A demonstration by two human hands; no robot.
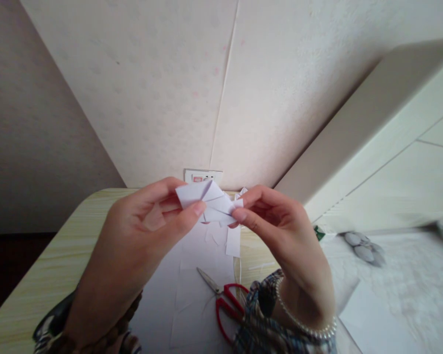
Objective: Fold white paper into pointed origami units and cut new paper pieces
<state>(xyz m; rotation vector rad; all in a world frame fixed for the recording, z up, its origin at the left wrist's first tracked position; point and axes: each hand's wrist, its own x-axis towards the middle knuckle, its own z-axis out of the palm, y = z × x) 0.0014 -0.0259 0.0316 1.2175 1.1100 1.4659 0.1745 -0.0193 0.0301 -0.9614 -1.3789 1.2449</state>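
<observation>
Pinching at both ends, I'm holding the folded paper (217,205) between left hand (147,221) and right hand (280,221), its long axis running crosswise (dipping rightward), the right one gripping its narrower end, scissors (219,292) lying below.

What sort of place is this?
Likely a room in a home, perhaps a bedroom: a wood-grain table by a faintly patterned wall with a socket plate, and a pale, textured surface at right that could be bedding.
</observation>
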